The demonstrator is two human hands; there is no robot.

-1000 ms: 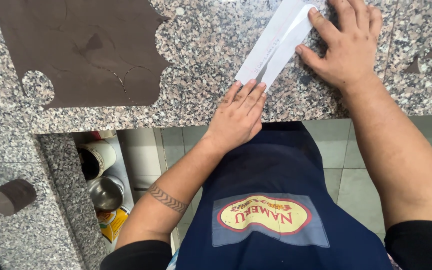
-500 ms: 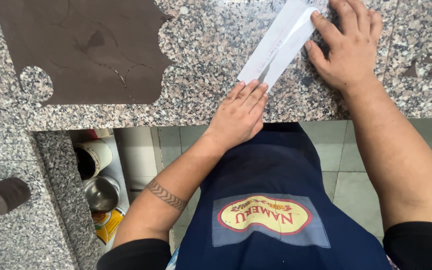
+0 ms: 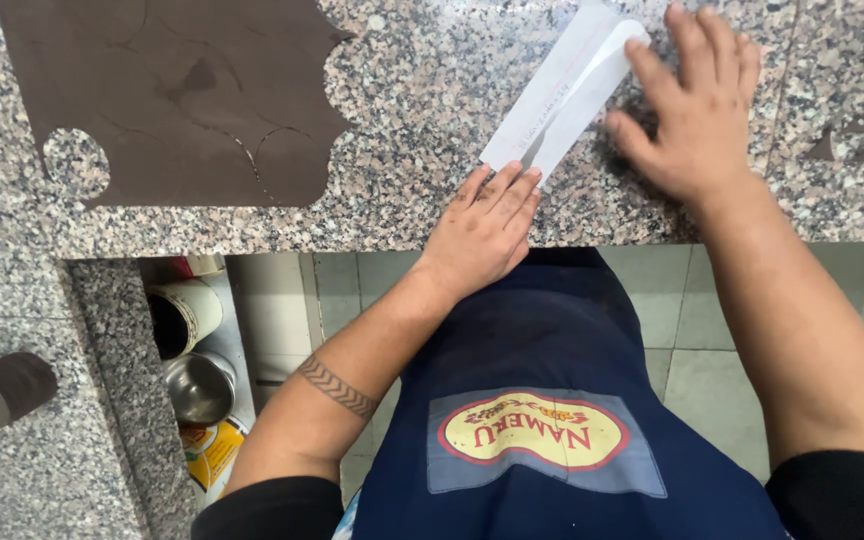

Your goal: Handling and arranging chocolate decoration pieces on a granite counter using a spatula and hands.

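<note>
Two hands are flat on the granite desk (image 3: 432, 90), and both are mine. My left hand (image 3: 482, 230) lies at the desk's near edge with the fingers (image 3: 512, 190) stretched out and close together, pressing on the lower end of a white folded paper strip (image 3: 567, 95). My right hand (image 3: 697, 110) lies farther up, fingers spread open, its fingertips touching the strip's upper end. Neither hand grips anything; both only press flat. The strip lies slanted on the desk between my hands.

To the left on the desk is a thin brown sheet (image 3: 172, 90) with round holes cut out. Under the desk, on the left, stands a white can (image 3: 184, 315) whose dark inside I cannot make out, and below it a steel bowl (image 3: 200, 388) that looks empty. A brown cylinder (image 3: 4, 388) lies on the lower ledge.
</note>
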